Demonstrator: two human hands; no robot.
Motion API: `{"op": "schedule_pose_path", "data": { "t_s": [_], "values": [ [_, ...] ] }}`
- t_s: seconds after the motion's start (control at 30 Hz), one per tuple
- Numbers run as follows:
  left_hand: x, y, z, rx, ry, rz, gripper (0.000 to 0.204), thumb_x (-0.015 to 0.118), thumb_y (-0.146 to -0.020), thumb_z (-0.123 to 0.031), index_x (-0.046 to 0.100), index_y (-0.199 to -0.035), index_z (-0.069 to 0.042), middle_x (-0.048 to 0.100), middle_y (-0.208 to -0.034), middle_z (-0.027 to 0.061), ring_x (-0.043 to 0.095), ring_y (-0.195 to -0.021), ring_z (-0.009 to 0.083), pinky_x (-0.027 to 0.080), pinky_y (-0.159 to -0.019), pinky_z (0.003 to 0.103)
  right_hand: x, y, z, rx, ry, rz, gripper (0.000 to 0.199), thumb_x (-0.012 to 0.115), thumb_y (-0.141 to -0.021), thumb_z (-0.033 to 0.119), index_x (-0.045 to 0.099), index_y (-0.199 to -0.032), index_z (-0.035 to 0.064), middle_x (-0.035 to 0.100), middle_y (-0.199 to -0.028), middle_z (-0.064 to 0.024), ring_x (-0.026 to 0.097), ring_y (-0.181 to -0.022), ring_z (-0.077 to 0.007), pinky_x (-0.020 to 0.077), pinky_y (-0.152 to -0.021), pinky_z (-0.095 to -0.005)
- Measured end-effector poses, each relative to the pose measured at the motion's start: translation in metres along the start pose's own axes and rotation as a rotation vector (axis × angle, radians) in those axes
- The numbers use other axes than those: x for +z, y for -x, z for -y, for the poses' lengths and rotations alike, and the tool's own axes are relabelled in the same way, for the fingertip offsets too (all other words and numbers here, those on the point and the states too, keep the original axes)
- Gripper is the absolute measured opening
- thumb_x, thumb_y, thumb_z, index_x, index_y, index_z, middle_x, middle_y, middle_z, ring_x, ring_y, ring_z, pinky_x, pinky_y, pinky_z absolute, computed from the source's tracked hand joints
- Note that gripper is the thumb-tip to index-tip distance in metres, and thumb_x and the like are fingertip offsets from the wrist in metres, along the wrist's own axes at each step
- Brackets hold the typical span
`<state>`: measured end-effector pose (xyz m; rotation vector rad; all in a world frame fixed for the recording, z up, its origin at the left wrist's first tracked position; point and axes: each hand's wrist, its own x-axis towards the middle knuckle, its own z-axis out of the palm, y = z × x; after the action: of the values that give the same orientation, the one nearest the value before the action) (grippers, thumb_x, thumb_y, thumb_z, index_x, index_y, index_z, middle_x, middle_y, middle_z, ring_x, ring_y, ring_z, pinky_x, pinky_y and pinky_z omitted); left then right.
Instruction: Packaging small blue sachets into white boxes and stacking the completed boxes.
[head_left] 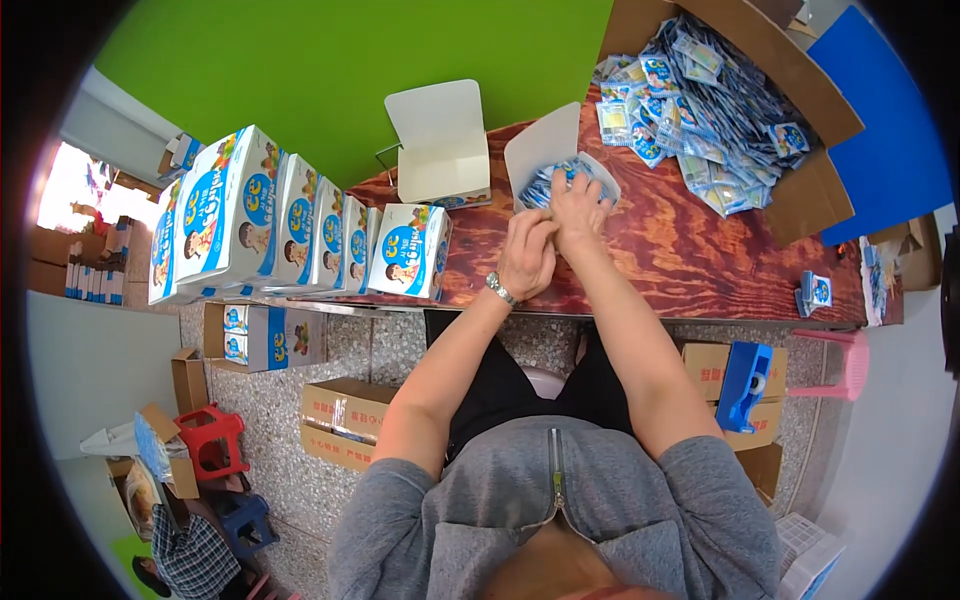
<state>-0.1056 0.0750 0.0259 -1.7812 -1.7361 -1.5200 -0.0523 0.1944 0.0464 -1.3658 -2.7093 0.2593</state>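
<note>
A small white carton (541,134) stands on the wooden table with its lid raised, holding several blue-and-white sachets (541,188) packed in a row. My right hand (581,208) reaches into it, fingers stretched apart and lying on top of the sachets. Against the carton's near edge is my left hand (527,256), its fingers bent and closed at the wall, close beside my right wrist. The left fingertips are partly hidden. To the left, a second white carton (437,140) sits with its lid up and its inside bare.
Several filled, printed cartons (222,215) line the table's left side. A big cardboard box (815,195) spills loose sachets at the back right. A few sachets (816,291) lie near the right edge. Below are a blue tape dispenser (744,388) and a pink stool (848,363). Another person (195,555) sits lower left.
</note>
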Motion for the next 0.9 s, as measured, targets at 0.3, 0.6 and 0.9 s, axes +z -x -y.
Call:
{"op": "schedule_pose_path", "data": {
  "t_s": [0.3, 0.6, 0.9],
  "values": [
    [0.004, -0.025, 0.015, 0.010, -0.035, 0.031, 0.038, 0.062, -0.087, -0.012, 0.062, -0.123, 0.001, 0.058, -0.127, 0.0205, 0.052, -0.118, 0.0414, 0.042, -0.103, 0.050, -0.012, 0.005, -0.056, -0.406, -0.584, -0.120, 0.077, 0.071, -0.086, 0.024, 0.035, -0.154, 0.0159, 0.036, -0.153, -0.0254, 0.028, -0.145, -0.0460, 0.0266, -0.116, -0.0571],
    [0.018, -0.045, 0.029, -0.012, -0.110, 0.356, 0.060, 0.059, -0.093, -0.023, 0.044, -0.147, -0.004, 0.041, -0.151, 0.0212, 0.034, -0.142, 0.0432, 0.029, -0.117, 0.053, -0.020, 0.005, -0.099, -0.620, -0.283, -0.127, 0.057, 0.075, -0.084, 0.025, 0.057, -0.137, 0.0157, 0.054, -0.140, -0.0148, 0.055, -0.123, -0.0377, 0.0450, -0.102, -0.0477],
    [0.025, -0.055, 0.029, 0.015, -0.259, 0.559, 0.076, 0.052, -0.096, -0.051, 0.033, -0.154, -0.005, 0.037, -0.156, 0.0192, 0.029, -0.147, 0.0396, 0.021, -0.118, 0.060, -0.037, 0.015, -0.100, -0.598, -0.273, -0.180, 0.064, 0.077, -0.078, 0.025, 0.054, -0.136, 0.0101, 0.054, -0.139, -0.0164, 0.054, -0.121, -0.0388, 0.0455, -0.101, -0.0484]
  ]
}}
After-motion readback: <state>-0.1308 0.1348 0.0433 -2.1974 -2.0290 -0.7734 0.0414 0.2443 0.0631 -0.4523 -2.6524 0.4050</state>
